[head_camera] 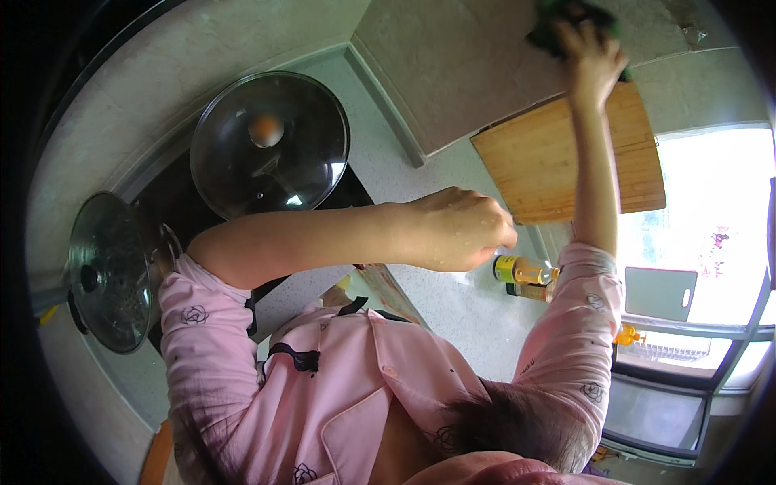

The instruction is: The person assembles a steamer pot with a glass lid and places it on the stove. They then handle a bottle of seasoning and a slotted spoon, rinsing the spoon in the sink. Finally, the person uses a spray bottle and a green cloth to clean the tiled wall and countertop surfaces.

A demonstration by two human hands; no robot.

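Observation:
High at the upper right, my right hand (pixel 587 60) presses a dark green cloth (pixel 548 30) against the tiled wall (pixel 461 66). Both the hand and the cloth are blurred. My left hand (pixel 464 230) is curled into a fist in front of my chest, with water drops on its back. Nothing shows in it, though its palm side is hidden. Just beyond and below the fist are bottles, one with a yellow-green label (pixel 508 268). A wooden cutting board (pixel 533 163) leans near the wall, partly covered by my right forearm.
A wok with a glass lid (pixel 230 145) sits on the black stove (pixel 357 191). Another pot with a glass lid (pixel 112 303) is at the left. Speckled countertop (pixel 448 309) runs between. A grey cutting board (pixel 659 294) and an orange pump bottle (pixel 627 335) are by the window.

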